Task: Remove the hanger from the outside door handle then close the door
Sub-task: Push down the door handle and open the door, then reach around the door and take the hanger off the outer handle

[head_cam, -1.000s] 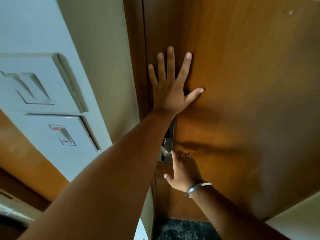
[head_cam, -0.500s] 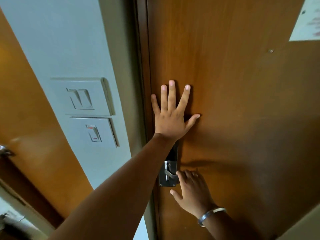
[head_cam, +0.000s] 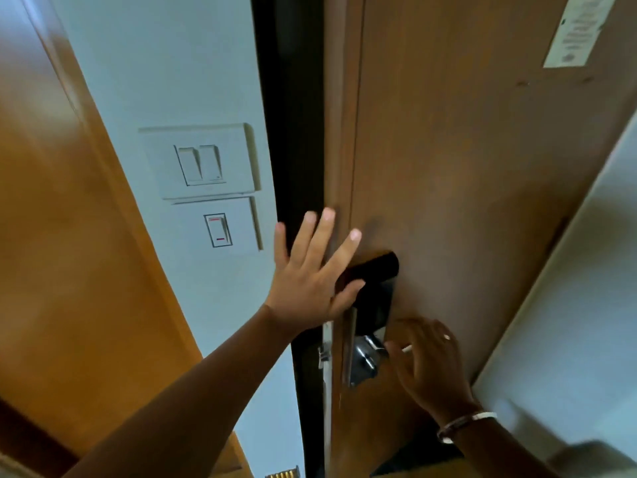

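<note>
Switches are mounted on the pale wall left of the door frame: two plates, one above the other, the upper carrying two rockers and the lower carrying one. Right of them, a dark gap is seen between frame and door, so the door is judged not yet shut. The left hand is held flat and spread wide, nothing gripped, its fingers lying over the gap and the door's edge, probably so that the door can be pushed or steadied there. The latch plate is seen on that edge below the hand. A black lock unit and one metal handle are fitted near the door's left edge. The right hand is placed just beside the handle, fingers loosely curled, so that it can be worked; whether it is actually touched cannot be told. One bangle is worn at that wrist. One paper notice is stuck at the door's top right corner. No hanger is seen on this handle; the outside one is hidden.
</note>
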### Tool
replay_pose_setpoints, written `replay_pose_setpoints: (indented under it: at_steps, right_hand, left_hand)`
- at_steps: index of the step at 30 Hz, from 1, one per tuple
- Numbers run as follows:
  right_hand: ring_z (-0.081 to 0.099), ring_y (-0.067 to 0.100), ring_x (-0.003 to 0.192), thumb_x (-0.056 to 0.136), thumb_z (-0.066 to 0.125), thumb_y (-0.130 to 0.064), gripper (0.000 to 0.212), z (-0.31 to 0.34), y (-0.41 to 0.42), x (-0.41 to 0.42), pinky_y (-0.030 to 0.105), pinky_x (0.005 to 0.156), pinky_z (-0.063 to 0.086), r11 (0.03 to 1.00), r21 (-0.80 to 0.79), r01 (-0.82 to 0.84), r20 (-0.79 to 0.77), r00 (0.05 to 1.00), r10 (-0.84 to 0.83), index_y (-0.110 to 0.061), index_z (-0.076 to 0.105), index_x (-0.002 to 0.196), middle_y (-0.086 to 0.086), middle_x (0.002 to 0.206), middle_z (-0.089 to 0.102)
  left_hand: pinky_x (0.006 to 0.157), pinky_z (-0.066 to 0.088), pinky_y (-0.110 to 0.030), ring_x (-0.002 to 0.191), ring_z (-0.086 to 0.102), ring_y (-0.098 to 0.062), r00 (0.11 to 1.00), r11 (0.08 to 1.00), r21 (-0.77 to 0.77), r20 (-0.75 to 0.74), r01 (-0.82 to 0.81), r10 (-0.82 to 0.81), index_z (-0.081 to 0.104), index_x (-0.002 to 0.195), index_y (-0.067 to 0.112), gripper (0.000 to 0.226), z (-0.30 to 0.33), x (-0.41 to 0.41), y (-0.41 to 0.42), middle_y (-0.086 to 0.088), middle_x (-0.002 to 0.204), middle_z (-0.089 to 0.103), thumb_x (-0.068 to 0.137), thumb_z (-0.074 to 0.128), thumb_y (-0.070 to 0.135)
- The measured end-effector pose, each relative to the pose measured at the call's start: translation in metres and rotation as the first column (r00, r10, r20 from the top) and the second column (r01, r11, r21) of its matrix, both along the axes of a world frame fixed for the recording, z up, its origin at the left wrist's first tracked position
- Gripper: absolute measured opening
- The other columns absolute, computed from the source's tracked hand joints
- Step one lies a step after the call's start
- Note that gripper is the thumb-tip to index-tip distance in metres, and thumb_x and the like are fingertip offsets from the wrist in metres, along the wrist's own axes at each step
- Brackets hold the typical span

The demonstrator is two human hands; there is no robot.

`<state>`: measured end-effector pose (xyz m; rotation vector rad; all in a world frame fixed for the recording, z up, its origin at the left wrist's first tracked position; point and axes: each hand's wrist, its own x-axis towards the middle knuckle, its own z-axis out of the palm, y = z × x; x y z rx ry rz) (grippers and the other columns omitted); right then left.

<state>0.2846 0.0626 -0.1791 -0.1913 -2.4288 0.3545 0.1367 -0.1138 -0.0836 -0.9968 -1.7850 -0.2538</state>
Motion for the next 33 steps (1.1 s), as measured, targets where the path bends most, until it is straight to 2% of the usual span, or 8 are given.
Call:
replay_pose_setpoints:
  at_steps: [4, 10, 14, 16, 18, 21, 27, 33]
  right_hand:
    - [0.034, 0.028, 0.139, 0.088, 0.052, -0.044, 0.058, 0.039, -0.037, 0.036, 0.050, 0.117, 0.021, 0.986, 0.056, 0.157, -0.159, 0.976, -0.146, -0.010, 0.047, 0.134, 0.014, 0.145, 0.044]
    - [0.018, 0.036, 0.145, 0.087, 0.055, -0.047, 0.070, 0.127, -0.087, 0.069, 0.054, 0.118, 0.015, 0.924, 0.201, 0.326, -0.378, 0.896, -0.233, -0.010, 0.032, 0.142, 0.023, 0.152, 0.028]
    - [0.007, 0.038, 0.147, 0.089, 0.052, -0.051, 0.078, 0.160, -0.095, 0.087, 0.054, 0.118, 0.007, 0.821, 0.343, 0.456, -0.416, 0.858, -0.302, -0.013, 0.020, 0.148, 0.022, 0.156, 0.014]
    - [0.009, 0.040, 0.146, 0.090, 0.050, -0.055, 0.077, 0.172, -0.096, 0.097, 0.054, 0.117, 0.007, 0.740, 0.395, 0.544, -0.432, 0.821, -0.372, -0.015, 0.020, 0.149, 0.023, 0.156, 0.014]
    - [0.012, 0.042, 0.145, 0.089, 0.050, -0.056, 0.076, 0.181, -0.090, 0.107, 0.055, 0.115, 0.007, 0.666, 0.429, 0.610, -0.435, 0.786, -0.440, -0.018, 0.023, 0.149, 0.025, 0.156, 0.018]
    - [0.011, 0.041, 0.145, 0.088, 0.051, -0.058, 0.078, 0.185, -0.075, 0.127, 0.051, 0.116, 0.004, 0.533, 0.442, 0.721, -0.437, 0.692, -0.574, -0.020, 0.026, 0.150, 0.023, 0.157, 0.014]
    - [0.007, 0.037, 0.146, 0.083, 0.053, -0.064, 0.081, 0.180, -0.039, 0.158, 0.046, 0.118, 0.003, 0.366, 0.369, 0.854, -0.546, 0.518, -0.658, -0.017, 0.037, 0.146, 0.019, 0.154, 0.012]
    - [0.015, 0.040, 0.144, 0.090, 0.055, -0.047, 0.064, 0.175, -0.019, 0.184, 0.045, 0.118, 0.007, 0.308, 0.336, 0.890, -0.585, 0.454, -0.672, -0.016, 0.041, 0.144, 0.023, 0.153, 0.017]
  left_hand:
    - [0.118, 0.001, -0.059, 0.149, 0.006, -0.034, 0.985, 0.978, -0.179, 0.151, 0.109, -0.082, 0.029, 0.147, 0.009, 0.085, -0.023, -0.017, -0.043, -0.018, 0.158, 0.016, 0.090, 0.033, 0.072]
    - [0.120, 0.000, -0.054, 0.150, -0.005, -0.027, 0.872, 0.836, -0.404, 0.461, 0.373, -0.166, 0.001, 0.155, 0.014, 0.106, -0.043, -0.016, -0.020, -0.012, 0.162, 0.002, 0.082, 0.031, 0.084]
    - [0.117, -0.018, -0.046, 0.149, -0.017, -0.024, 0.813, 0.683, -0.513, 0.542, 0.520, -0.212, -0.014, 0.154, 0.023, 0.112, -0.058, 0.004, 0.028, -0.004, 0.161, -0.018, 0.079, 0.039, 0.087]
    - [0.118, -0.015, -0.048, 0.149, -0.017, -0.024, 0.786, 0.606, -0.538, 0.562, 0.585, -0.260, -0.014, 0.153, 0.023, 0.114, -0.066, 0.017, 0.051, -0.003, 0.160, -0.018, 0.077, 0.040, 0.089]
    - [0.121, -0.007, -0.053, 0.150, -0.015, -0.022, 0.753, 0.555, -0.534, 0.583, 0.638, -0.305, -0.013, 0.155, 0.024, 0.118, -0.070, 0.036, 0.071, -0.005, 0.162, -0.015, 0.073, 0.038, 0.092]
    - [0.120, -0.010, -0.053, 0.150, -0.012, -0.020, 0.677, 0.462, -0.501, 0.614, 0.732, -0.407, -0.018, 0.154, 0.023, 0.122, -0.069, 0.074, 0.098, -0.006, 0.164, -0.014, 0.071, 0.041, 0.092]
    - [0.122, -0.007, -0.046, 0.150, -0.006, -0.009, 0.370, 0.302, -0.244, 0.790, 0.921, -0.489, -0.017, 0.154, 0.024, 0.125, -0.069, 0.143, 0.132, 0.005, 0.166, -0.003, 0.072, 0.059, 0.081]
    - [0.122, -0.005, -0.043, 0.149, 0.010, -0.009, 0.359, 0.272, -0.258, 0.820, 0.927, -0.446, -0.004, 0.156, 0.026, 0.117, -0.076, 0.168, 0.151, 0.007, 0.163, 0.018, 0.072, 0.053, 0.085]
